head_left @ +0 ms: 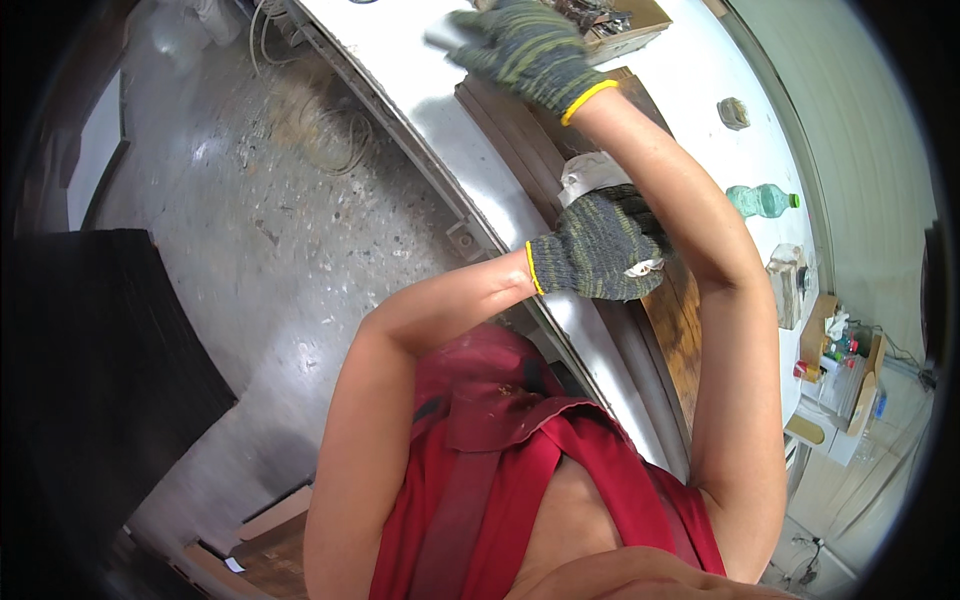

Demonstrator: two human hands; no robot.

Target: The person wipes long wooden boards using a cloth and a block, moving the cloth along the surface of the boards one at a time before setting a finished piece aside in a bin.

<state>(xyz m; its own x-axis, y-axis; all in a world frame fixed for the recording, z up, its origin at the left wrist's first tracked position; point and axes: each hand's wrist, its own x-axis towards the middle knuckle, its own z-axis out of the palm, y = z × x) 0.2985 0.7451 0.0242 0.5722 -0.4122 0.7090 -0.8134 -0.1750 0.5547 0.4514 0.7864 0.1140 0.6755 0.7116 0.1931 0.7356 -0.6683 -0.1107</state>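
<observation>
Here the left hand (597, 255), in a grey knitted glove with a yellow cuff, has its fingers curled shut around a white cloth-like wad (592, 175) whose tails stick out above and below the fist; it presses down on the dark wooden board (682, 325) lying along the white desk (690, 75). The right hand (520, 45), gloved the same, reaches far up the desk with fingers spread flat and loose, holding nothing that can be made out, resting near the far end of the board beside a small wooden box (630, 25). Further off stand a green plastic bottle (762, 200) and a small round object (733, 113). Below the desk's edge lies a grey concrete floor (250, 220) with coiled wire. As a judgement, the step in hand looks like rubbing the board's surface with the wad; the next move would call for steady pressure along the grain while the other hand braces the board.
</observation>
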